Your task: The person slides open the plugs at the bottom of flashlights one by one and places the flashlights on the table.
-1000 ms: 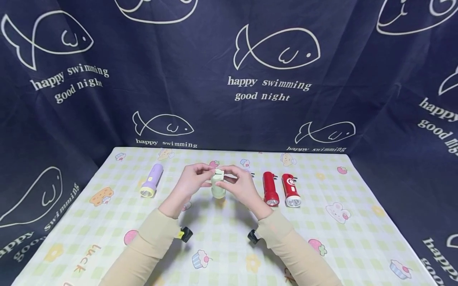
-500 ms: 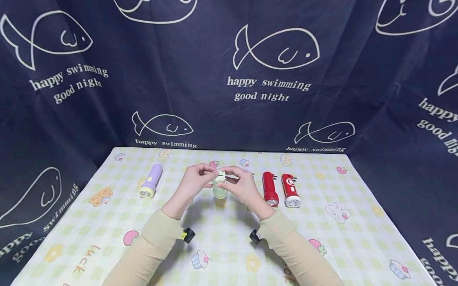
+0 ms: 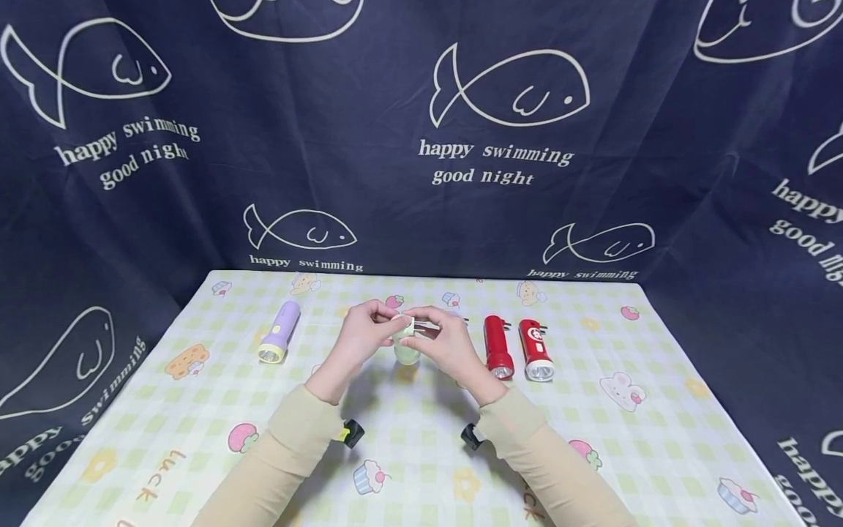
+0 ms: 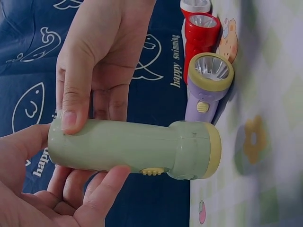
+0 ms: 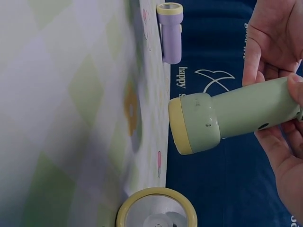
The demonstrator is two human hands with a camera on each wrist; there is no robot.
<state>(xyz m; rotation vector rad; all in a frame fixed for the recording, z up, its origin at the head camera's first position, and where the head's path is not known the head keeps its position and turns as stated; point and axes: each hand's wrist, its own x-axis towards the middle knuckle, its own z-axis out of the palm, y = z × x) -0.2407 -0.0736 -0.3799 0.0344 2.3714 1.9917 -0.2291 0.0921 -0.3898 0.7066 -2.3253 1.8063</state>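
My left hand [image 3: 361, 333] and right hand [image 3: 448, 344] both grip the torch [image 4: 128, 144] near its top. It hangs roughly upright between them, yellow rim [image 4: 215, 150] down.

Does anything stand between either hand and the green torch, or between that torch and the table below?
Nothing visible does: left hand and right hand both touch the green torch, and no object shows between it and the table. A purple torch lies off to the right.
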